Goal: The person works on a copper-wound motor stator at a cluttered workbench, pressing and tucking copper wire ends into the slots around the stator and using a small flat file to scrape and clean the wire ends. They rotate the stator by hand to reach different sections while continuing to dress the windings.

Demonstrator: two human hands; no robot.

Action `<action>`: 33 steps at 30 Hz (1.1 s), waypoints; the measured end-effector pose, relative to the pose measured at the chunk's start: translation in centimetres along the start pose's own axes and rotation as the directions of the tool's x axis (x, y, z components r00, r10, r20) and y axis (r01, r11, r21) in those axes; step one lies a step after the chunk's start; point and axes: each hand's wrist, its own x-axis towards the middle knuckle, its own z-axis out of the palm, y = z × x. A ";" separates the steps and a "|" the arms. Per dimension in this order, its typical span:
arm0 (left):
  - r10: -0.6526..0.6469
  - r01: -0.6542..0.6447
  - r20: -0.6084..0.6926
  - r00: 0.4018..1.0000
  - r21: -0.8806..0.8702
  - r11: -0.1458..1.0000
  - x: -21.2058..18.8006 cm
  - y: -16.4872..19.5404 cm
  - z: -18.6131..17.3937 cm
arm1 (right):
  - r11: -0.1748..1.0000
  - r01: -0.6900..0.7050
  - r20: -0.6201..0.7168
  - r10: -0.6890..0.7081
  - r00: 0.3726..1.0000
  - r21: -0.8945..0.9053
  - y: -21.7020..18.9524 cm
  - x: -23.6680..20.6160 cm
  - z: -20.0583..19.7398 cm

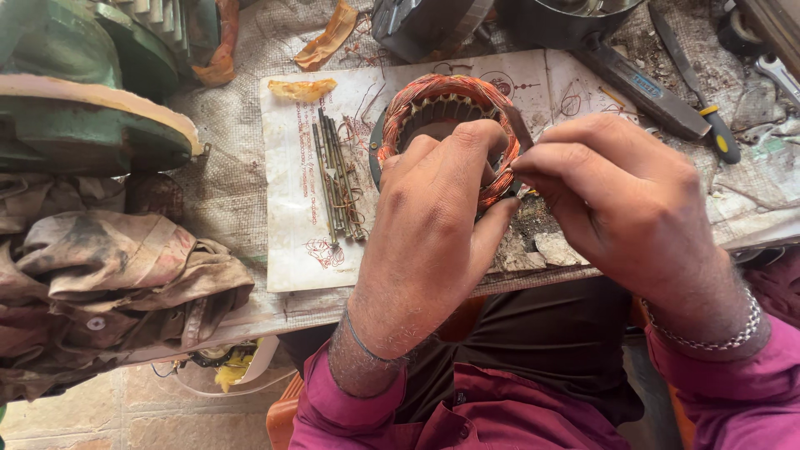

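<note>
Stator ring (446, 104), copper windings on. Your left hand (433, 208) grips its rim; right hand (625, 196) pinches a wire end (515, 171). Slot sticks (337, 179) lie unused mid-bench.

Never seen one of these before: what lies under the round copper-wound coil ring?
The round copper-wound coil ring rests on a printed white paper sheet. The left hand covers its near side, hiding what lies beneath there.

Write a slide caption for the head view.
Left hand steadies a copper-wound stator while right hand pinches at its winding, beside thin metal strips.
</note>
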 end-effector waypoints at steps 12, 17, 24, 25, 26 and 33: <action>-0.052 0.053 0.020 0.998 -0.046 0.998 0.0 0.1 -0.2 | 0.992 -0.118 -0.095 0.114 0.989 -0.037 -0.2 -1.7 -1.5; 0.061 -0.061 -0.002 0.998 0.075 0.995 0.1 0.6 -0.4 | 0.984 -0.138 -0.095 0.128 0.987 -0.116 1.2 -2.3 -1.9; 0.133 -0.148 0.069 0.989 0.302 0.942 -0.4 1.5 -1.0 | 0.982 -0.137 -0.077 0.128 0.989 -0.130 1.2 -2.2 -2.2; 0.141 -0.155 0.064 0.988 0.313 0.937 -0.5 1.6 -1.0 | 0.982 -0.135 -0.074 0.126 0.989 -0.132 1.2 -2.1 -2.2; 0.150 -0.161 0.060 0.987 0.324 0.932 -0.5 1.7 -1.0 | 0.983 -0.132 -0.070 0.124 0.990 -0.129 1.1 -2.0 -2.3; 0.178 -0.197 0.086 0.980 0.337 0.921 -0.2 1.7 -0.9 | 0.977 -0.210 -0.038 0.209 0.977 -0.025 -0.1 -1.0 -2.8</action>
